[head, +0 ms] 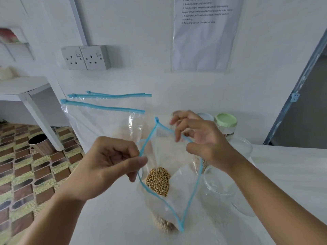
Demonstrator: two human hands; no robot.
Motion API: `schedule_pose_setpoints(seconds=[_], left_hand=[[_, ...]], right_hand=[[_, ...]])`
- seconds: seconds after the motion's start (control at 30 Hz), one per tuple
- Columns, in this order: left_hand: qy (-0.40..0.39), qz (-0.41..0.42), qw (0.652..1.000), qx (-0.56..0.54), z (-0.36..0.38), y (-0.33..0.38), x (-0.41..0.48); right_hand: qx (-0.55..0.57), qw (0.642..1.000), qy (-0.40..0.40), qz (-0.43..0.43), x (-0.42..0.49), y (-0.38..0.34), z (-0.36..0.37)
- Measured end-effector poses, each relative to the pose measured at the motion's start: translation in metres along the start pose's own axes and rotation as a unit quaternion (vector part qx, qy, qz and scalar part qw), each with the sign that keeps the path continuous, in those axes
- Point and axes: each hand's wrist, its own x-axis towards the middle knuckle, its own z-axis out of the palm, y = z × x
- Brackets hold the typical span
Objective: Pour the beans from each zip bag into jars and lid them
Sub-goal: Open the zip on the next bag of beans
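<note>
A clear zip bag (182, 197) with a blue zip rim stands open-mouthed at the middle of the white table, with yellow beans (158, 181) showing inside. My left hand (109, 161) pinches the bag's left rim between thumb and fingers. My right hand (200, 137) pinches the right rim, fingers spread, holding the mouth wide. An empty clear jar (217, 188) without a lid stands just right of the bag. A jar with a green lid (226, 120) stands behind my right hand, partly hidden.
Two more blue-zipped bags (99, 121) lean against the wall behind. A pale blue lid (206, 116) peeks out beside the green one. Sockets (85, 58) and a printed sheet (205, 32) hang on the wall. The table's left edge drops to a patterned floor with a bin (39, 143).
</note>
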Motion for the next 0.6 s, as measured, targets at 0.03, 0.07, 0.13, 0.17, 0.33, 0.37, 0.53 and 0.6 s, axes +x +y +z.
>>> schedule_pose_setpoints(seconds=[0.03,0.07,0.13,0.17,0.33,0.37,0.53,0.6], left_hand=[[0.002,-0.005,1.000,0.000,-0.001,-0.001,0.002],[0.004,-0.010,1.000,-0.003,-0.003,-0.003,0.004],[0.007,-0.015,1.000,-0.007,-0.007,-0.006,0.008],[0.002,-0.016,1.000,-0.012,-0.009,-0.007,0.010],[-0.004,-0.046,0.993,-0.109,-0.020,-0.029,0.020],[0.024,-0.069,0.988,-0.135,-0.021,-0.039,0.024],[-0.016,-0.169,0.985,-0.023,-0.008,-0.082,0.036],[-0.056,-0.181,0.982,-0.015,-0.002,-0.087,0.037]], right_hand=[[-0.023,0.999,-0.012,0.018,0.004,-0.003,0.001],[-0.056,0.998,-0.012,0.035,0.009,-0.006,0.003],[-0.122,0.991,0.015,0.049,0.019,-0.012,0.009],[-0.145,0.988,0.036,0.044,0.023,-0.015,0.012],[-0.197,0.972,0.118,0.056,0.036,-0.030,0.021],[-0.214,0.967,0.127,0.061,0.038,-0.032,0.024],[-0.331,0.926,0.155,0.095,0.048,-0.035,0.034],[-0.352,0.919,0.150,0.097,0.050,-0.034,0.035]])
